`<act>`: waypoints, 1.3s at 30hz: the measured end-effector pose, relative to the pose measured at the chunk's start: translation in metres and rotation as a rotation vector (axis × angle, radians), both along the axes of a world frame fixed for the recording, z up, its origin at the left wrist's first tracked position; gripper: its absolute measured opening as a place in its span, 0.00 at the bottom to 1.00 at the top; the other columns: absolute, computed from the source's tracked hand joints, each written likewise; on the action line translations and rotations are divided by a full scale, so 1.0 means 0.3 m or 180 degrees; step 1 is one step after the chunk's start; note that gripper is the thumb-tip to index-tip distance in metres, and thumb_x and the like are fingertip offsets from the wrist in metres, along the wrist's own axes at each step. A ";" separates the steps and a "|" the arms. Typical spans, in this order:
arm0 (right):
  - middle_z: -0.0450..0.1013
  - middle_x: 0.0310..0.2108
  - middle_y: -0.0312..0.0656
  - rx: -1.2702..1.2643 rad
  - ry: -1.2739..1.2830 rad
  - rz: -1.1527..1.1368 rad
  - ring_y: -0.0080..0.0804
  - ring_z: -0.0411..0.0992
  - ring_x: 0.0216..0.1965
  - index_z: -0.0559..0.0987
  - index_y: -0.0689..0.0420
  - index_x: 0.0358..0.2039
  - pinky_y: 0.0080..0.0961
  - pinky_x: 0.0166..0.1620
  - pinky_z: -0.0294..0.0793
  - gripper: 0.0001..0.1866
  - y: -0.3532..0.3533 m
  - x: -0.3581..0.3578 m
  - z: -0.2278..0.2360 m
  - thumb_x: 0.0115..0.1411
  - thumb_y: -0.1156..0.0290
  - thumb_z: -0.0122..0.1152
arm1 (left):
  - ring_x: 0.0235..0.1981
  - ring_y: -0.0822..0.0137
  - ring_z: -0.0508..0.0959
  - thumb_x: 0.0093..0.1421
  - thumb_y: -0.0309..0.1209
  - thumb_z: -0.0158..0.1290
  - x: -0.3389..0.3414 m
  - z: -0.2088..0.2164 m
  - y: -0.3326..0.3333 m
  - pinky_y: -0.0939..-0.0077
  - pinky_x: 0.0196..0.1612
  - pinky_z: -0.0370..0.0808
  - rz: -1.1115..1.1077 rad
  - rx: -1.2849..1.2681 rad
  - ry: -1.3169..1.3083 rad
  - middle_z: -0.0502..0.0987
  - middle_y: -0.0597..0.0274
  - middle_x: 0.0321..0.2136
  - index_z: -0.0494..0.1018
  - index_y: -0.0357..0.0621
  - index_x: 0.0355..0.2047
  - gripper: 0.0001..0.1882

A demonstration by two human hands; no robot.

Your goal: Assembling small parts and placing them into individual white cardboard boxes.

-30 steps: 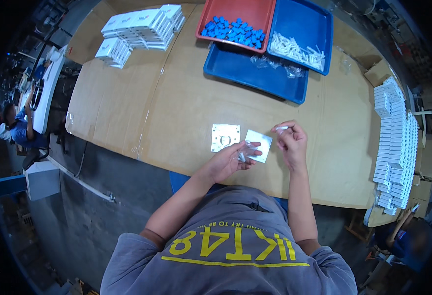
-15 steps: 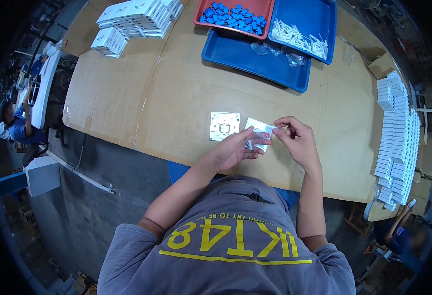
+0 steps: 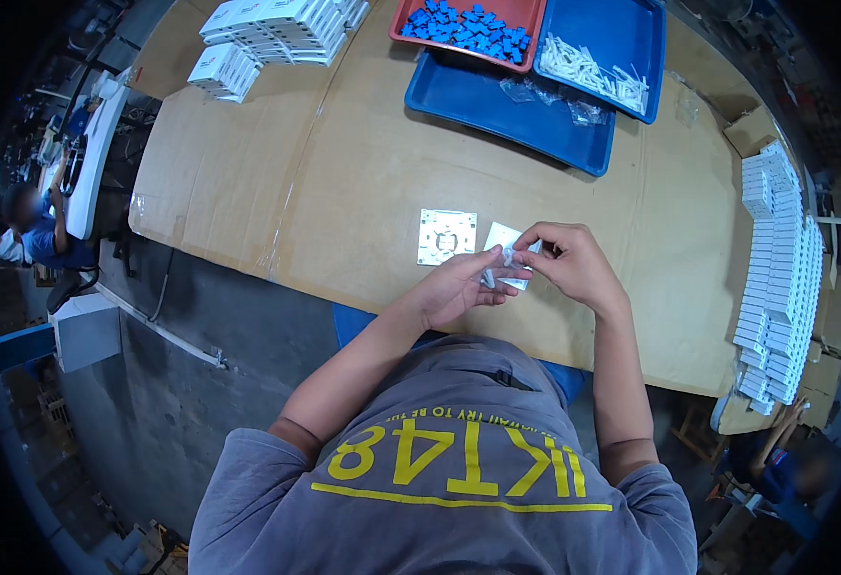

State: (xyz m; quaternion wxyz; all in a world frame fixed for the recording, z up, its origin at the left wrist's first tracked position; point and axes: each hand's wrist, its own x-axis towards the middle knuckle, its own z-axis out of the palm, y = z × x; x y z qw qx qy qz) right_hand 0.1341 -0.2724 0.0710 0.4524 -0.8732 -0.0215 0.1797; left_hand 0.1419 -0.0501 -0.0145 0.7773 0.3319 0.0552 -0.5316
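Note:
A small clear plastic bag (image 3: 510, 257) with a slim white piece (image 3: 488, 278) by it is between my hands, just above the table. My left hand (image 3: 459, 290) holds the bag from the left, thumb on top and fingers beneath. From the right, my right hand (image 3: 574, 264) pinches at the bag's upper end with thumb and forefinger. Partly hidden under both hands lies a flat white square piece (image 3: 500, 233). To its left a white square plate (image 3: 430, 251) with a cut-out centre rests flat on the cardboard-covered table (image 3: 363, 182).
Beyond my hands are a red tray (image 3: 535, 38) of blue parts, a blue tray (image 3: 655, 57) of white sticks and a lower blue tray (image 3: 507, 125) with clear bags. White boxes (image 3: 277, 29) are stacked far left, more boxes (image 3: 775, 278) at right. Two people sit beyond the table.
My right hand has moved left, closing on the bag near my left thumb. The left hand keeps its hold. The whole view has shifted slightly.

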 end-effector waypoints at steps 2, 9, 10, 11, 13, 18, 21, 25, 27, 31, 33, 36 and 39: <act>0.80 0.32 0.41 0.0103 -0.0133 0.0159 0.27 0.75 0.29 0.86 0.61 0.38 0.27 0.34 0.73 0.07 -0.012 0.009 -0.006 0.59 0.76 0.70 | 0.46 0.68 0.82 0.80 0.45 0.38 0.000 -0.003 -0.001 0.69 0.52 0.79 -0.0017 -0.0022 -0.0027 0.81 0.55 0.53 0.71 0.40 0.61 0.24; 0.80 0.51 0.43 0.0734 0.0026 0.0673 0.32 0.79 0.43 0.86 0.62 0.42 0.27 0.48 0.78 0.08 -0.029 0.017 -0.066 0.62 0.76 0.67 | 0.48 0.66 0.83 0.80 0.45 0.39 -0.011 -0.030 -0.013 0.69 0.52 0.80 -0.0078 0.0109 -0.0141 0.82 0.58 0.49 0.72 0.41 0.58 0.22; 0.80 0.51 0.43 0.0736 0.0029 0.0674 0.32 0.79 0.43 0.86 0.62 0.42 0.27 0.48 0.78 0.08 -0.031 0.015 -0.068 0.62 0.76 0.67 | 0.48 0.66 0.83 0.80 0.45 0.39 -0.011 -0.028 -0.013 0.69 0.52 0.80 -0.0078 0.0166 -0.0089 0.81 0.58 0.48 0.73 0.41 0.57 0.22; 0.79 0.52 0.43 0.0976 0.0198 0.0607 0.32 0.78 0.46 0.87 0.63 0.42 0.27 0.50 0.77 0.08 -0.034 0.012 -0.070 0.65 0.76 0.65 | 0.48 0.66 0.83 0.80 0.45 0.39 -0.009 -0.023 -0.013 0.69 0.52 0.80 -0.0078 0.0168 -0.0085 0.81 0.58 0.48 0.73 0.41 0.57 0.22; 0.79 0.53 0.44 0.1220 0.0368 0.0539 0.32 0.77 0.50 0.87 0.63 0.43 0.27 0.52 0.77 0.08 -0.043 0.004 -0.075 0.67 0.77 0.63 | 0.48 0.66 0.83 0.81 0.45 0.38 -0.001 -0.012 -0.011 0.69 0.52 0.81 -0.0023 0.0080 0.0000 0.81 0.58 0.49 0.73 0.41 0.56 0.22; 0.78 0.56 0.45 0.1101 0.0215 0.0485 0.32 0.76 0.52 0.85 0.65 0.48 0.30 0.56 0.75 0.14 -0.028 -0.006 -0.057 0.75 0.69 0.57 | 0.47 0.67 0.83 0.81 0.45 0.38 0.012 -0.021 -0.021 0.68 0.53 0.81 -0.0067 -0.0017 -0.0084 0.81 0.58 0.49 0.72 0.41 0.57 0.22; 0.78 0.55 0.47 0.1299 0.0306 0.0547 0.33 0.77 0.50 0.85 0.67 0.46 0.27 0.55 0.75 0.19 0.007 -0.003 -0.085 0.77 0.62 0.55 | 0.47 0.67 0.83 0.81 0.44 0.37 0.008 -0.017 -0.028 0.68 0.53 0.80 -0.0019 -0.0002 -0.0061 0.81 0.57 0.49 0.72 0.41 0.58 0.23; 0.79 0.54 0.46 0.1567 0.0426 0.0446 0.32 0.77 0.50 0.84 0.67 0.48 0.27 0.55 0.75 0.20 0.000 0.001 -0.090 0.77 0.61 0.53 | 0.48 0.66 0.83 0.81 0.45 0.37 0.016 -0.018 -0.029 0.67 0.54 0.80 0.0052 -0.0133 -0.0001 0.81 0.58 0.48 0.72 0.41 0.58 0.22; 0.79 0.54 0.41 0.1508 0.0519 0.0226 0.25 0.75 0.50 0.84 0.66 0.50 0.24 0.54 0.75 0.19 -0.013 0.004 -0.060 0.78 0.62 0.52 | 0.48 0.67 0.83 0.80 0.44 0.40 0.025 0.004 -0.026 0.69 0.53 0.80 0.0013 -0.0160 0.0026 0.81 0.60 0.48 0.72 0.42 0.58 0.21; 0.79 0.54 0.41 0.1293 0.0530 0.0323 0.24 0.75 0.51 0.84 0.67 0.50 0.23 0.54 0.74 0.20 -0.006 0.020 -0.041 0.78 0.62 0.52 | 0.48 0.68 0.83 0.80 0.44 0.42 0.026 -0.009 -0.025 0.72 0.51 0.80 0.0076 -0.0175 0.0018 0.80 0.62 0.48 0.71 0.43 0.60 0.20; 0.79 0.55 0.43 0.1183 0.0828 0.0649 0.25 0.75 0.51 0.83 0.68 0.49 0.23 0.54 0.74 0.20 0.003 0.019 -0.034 0.78 0.62 0.52 | 0.48 0.66 0.83 0.80 0.44 0.40 0.015 -0.011 -0.039 0.69 0.52 0.81 0.0057 -0.0118 -0.0085 0.80 0.60 0.48 0.71 0.42 0.60 0.21; 0.79 0.55 0.44 0.1251 0.0382 0.0651 0.26 0.75 0.50 0.83 0.69 0.48 0.24 0.54 0.74 0.20 -0.015 0.007 -0.074 0.78 0.62 0.53 | 0.48 0.64 0.83 0.81 0.43 0.38 0.013 0.011 -0.048 0.66 0.51 0.82 0.0056 0.0031 -0.0275 0.81 0.59 0.48 0.71 0.42 0.59 0.21; 0.79 0.54 0.45 0.1370 0.0419 0.0485 0.28 0.76 0.51 0.84 0.68 0.47 0.26 0.55 0.75 0.21 -0.012 0.010 -0.043 0.78 0.61 0.53 | 0.48 0.65 0.83 0.80 0.44 0.42 0.015 -0.010 -0.026 0.68 0.50 0.82 0.0049 -0.0266 0.0041 0.80 0.59 0.49 0.71 0.41 0.58 0.20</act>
